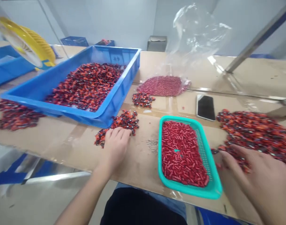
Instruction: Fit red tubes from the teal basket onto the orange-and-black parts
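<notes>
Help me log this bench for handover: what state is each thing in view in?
Blue tray: partly filled with red-and-dark pieces.
Teal basket: holding many red tubular pieces.
Clear plastic bag: lower part holds pinkish-red pieces; closure unclear.
Smartphone: lying flat, screen dark.
Yellow fan: cannot tell whether running.
Left hand: fingers at a small loose pile.
Right hand: fingers at a larger loose heap.

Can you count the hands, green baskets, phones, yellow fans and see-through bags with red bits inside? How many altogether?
Hands: 2 (left hand, right hand)
Green basket: 1
Phone: 1
Yellow fan: 1
See-through bag with red bits: 1
Total: 6
</notes>
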Demonstrator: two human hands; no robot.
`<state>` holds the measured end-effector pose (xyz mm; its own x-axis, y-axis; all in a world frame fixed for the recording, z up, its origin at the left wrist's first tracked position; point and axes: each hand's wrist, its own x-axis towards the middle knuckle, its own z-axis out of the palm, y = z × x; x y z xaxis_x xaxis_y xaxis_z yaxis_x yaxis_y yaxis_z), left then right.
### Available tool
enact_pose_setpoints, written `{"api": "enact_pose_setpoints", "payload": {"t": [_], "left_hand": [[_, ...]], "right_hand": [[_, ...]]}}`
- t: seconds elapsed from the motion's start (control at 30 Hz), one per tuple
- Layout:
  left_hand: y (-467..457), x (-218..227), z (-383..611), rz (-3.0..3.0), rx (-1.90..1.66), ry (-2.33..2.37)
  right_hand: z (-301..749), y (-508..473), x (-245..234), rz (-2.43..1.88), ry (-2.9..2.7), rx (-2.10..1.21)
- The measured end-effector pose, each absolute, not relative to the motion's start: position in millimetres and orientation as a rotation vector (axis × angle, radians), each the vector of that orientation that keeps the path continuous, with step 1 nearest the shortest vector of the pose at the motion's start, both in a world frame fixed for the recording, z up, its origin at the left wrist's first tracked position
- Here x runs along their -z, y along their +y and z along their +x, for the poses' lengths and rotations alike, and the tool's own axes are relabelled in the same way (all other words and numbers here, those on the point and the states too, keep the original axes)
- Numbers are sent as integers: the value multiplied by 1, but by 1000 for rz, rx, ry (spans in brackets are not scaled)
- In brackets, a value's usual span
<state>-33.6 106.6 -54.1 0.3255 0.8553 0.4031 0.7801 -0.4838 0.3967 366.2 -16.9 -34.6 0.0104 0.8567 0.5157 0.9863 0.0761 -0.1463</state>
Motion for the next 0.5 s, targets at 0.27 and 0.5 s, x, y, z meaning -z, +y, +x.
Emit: {"api": "enact_pose_setpoints", "payload": {"t": [0.27, 0.5], "left_hand": [[58, 27, -12, 1900, -1090, 1152], [27, 9, 13, 1285, -1101, 897]], "right_hand": [[268, 17, 37, -1578, -2316, 89], [271, 25, 48, -1549, -2326, -28]]}}
